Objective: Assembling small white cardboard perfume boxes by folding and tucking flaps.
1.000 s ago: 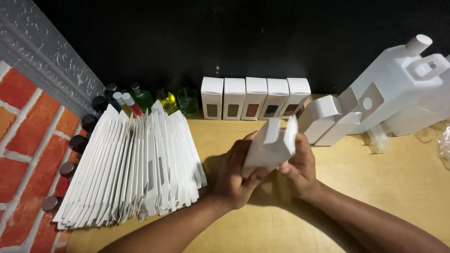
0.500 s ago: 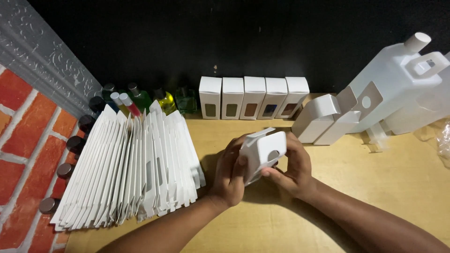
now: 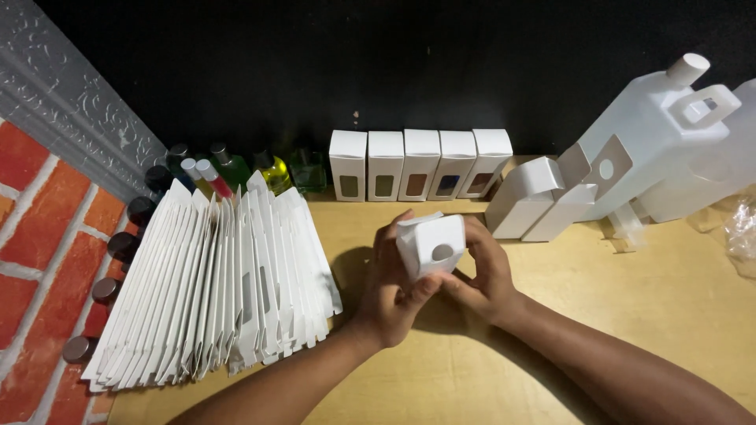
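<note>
1. Two bare arms coming in from the bottom edge, cut off there, over a smooth tan wooden surface (image 3: 630, 315).
2. Left hand (image 3: 391, 295) curled around the small white box (image 3: 431, 245), thumb pressed on its front; palm hidden behind the box.
3. Right hand (image 3: 482, 271) wrapped around the other side of the box, fingers bent tight; fingertips partly hidden behind it.
4. Box held up above the middle of the surface, made of stiff white card, with a round hole in its face.
5. To the left, a big fanned stack of flat white cards (image 3: 216, 287), thin and sharp-edged, some with window cutouts.
6. Along the brick wall (image 3: 39, 260), dark round caps (image 3: 106, 290); hard to tell what sits under them.
7. Farther back, little bottles (image 3: 272, 169) with green, yellow and red liquid, half hidden behind the stack.
8. Five upright white boxes (image 3: 421, 164) in a row, each with a small window.
9. To the right, two open boxes (image 3: 543, 203) leaning, flaps up.
10. Behind those, big cloudy plastic jugs (image 3: 669, 134), cut off at the edge.
</note>
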